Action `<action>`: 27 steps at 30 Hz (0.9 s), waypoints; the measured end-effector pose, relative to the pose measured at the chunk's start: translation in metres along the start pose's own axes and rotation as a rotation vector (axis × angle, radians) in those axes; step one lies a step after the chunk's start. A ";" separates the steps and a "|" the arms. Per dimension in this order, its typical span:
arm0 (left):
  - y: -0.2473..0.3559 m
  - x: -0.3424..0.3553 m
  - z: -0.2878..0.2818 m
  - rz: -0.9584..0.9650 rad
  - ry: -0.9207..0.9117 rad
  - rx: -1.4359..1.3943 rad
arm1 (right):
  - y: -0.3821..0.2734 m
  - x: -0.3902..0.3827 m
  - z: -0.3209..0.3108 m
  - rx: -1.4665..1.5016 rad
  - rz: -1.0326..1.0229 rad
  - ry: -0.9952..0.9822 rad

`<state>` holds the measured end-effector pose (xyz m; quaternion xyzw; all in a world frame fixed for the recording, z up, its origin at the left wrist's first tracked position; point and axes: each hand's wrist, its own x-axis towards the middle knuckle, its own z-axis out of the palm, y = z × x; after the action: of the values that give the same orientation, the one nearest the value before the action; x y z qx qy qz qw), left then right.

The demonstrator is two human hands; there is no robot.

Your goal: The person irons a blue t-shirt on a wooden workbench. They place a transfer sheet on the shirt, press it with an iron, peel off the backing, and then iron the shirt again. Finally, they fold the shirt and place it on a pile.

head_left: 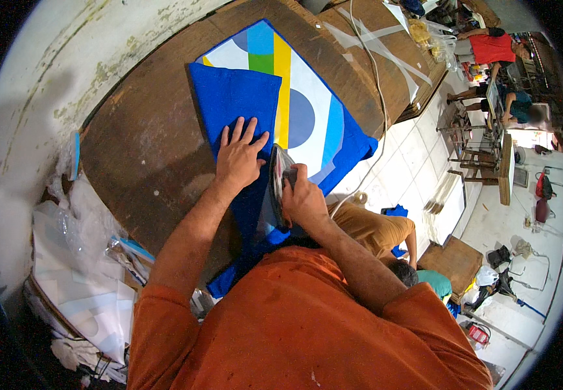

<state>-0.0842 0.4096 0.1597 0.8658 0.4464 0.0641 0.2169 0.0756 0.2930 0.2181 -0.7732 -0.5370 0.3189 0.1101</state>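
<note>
Resting left hand [238, 158], spread flat, on blue fabric [239, 94] mid-frame; grasping an iron [277, 198] in right hand [303, 200], seemingly against the blue fabric.

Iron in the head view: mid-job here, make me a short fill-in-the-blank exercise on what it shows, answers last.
1. The right hand grips the ____.
2. The left hand rests with spread fingers on cloth coloured plain ____.
3. The table under the cloth is ____ in colour.
4. The wearer's shirt is ____.

Missing words: iron; blue; brown; orange.
</note>
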 end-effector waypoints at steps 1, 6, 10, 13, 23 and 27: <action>0.000 0.000 0.000 -0.001 -0.003 -0.001 | -0.001 -0.001 -0.002 0.025 -0.011 0.008; -0.003 -0.002 0.002 0.016 0.016 -0.005 | -0.003 0.006 -0.016 0.096 -0.066 0.068; -0.005 -0.001 0.004 0.016 -0.004 0.009 | -0.005 0.029 -0.015 0.099 -0.154 0.106; -0.005 0.000 0.003 0.008 -0.015 0.020 | -0.005 0.045 -0.015 0.054 -0.201 0.144; -0.003 -0.001 -0.001 0.001 -0.019 -0.014 | -0.006 0.069 -0.020 -0.072 -0.123 0.056; -0.002 -0.001 -0.003 -0.001 -0.012 -0.013 | -0.006 0.073 -0.021 -0.126 -0.130 0.025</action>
<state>-0.0872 0.4109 0.1616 0.8644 0.4453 0.0617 0.2250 0.0999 0.3647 0.2097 -0.7460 -0.6037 0.2670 0.0882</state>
